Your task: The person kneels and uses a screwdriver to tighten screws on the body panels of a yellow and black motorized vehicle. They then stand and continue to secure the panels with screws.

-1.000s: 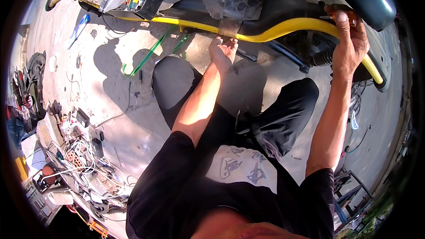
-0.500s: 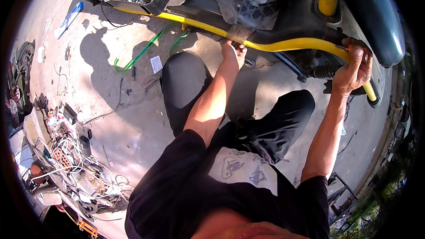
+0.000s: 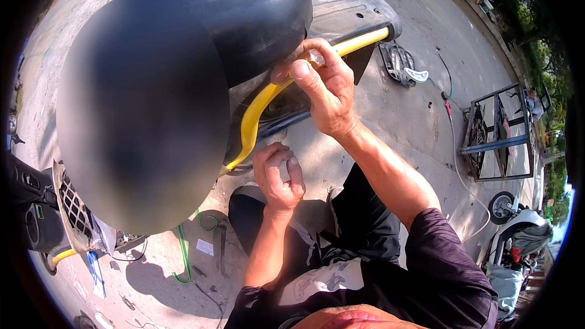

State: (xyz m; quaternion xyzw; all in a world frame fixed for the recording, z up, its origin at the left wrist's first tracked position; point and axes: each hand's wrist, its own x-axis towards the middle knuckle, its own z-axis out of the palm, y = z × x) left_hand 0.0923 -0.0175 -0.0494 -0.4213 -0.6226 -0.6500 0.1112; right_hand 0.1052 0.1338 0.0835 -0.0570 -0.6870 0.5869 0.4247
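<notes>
A bent yellow tube [image 3: 251, 128] runs along the near side of a vehicle with a glossy black seat [image 3: 268, 24]. At its upper stretch, my right hand [image 3: 332, 85] is closed, thumb and fingers pinching a small pale, shiny thing [image 3: 316, 57] against or right beside the tube. I cannot make out what that thing is. Below the tube and apart from it, my left hand [image 3: 279, 180] is raised with loosely curled fingers. Its thumb stands away from them, and nothing shows in it. A large blurred dark oval hides the left part of the vehicle.
Beyond the tube's end lies a dark part with a pale piece [image 3: 402, 67] on the ground. A metal frame [image 3: 499, 140] and a pale hose [image 3: 458, 173] are at the right. A parked two-wheeler [image 3: 518, 225] stands lower right. Green strap [image 3: 183, 250] and paper [image 3: 205, 247] lie lower left.
The view has swung right along the vehicle. My left hand has come off the tube and dropped below it. My right hand remains at the tube, now near the seat.
</notes>
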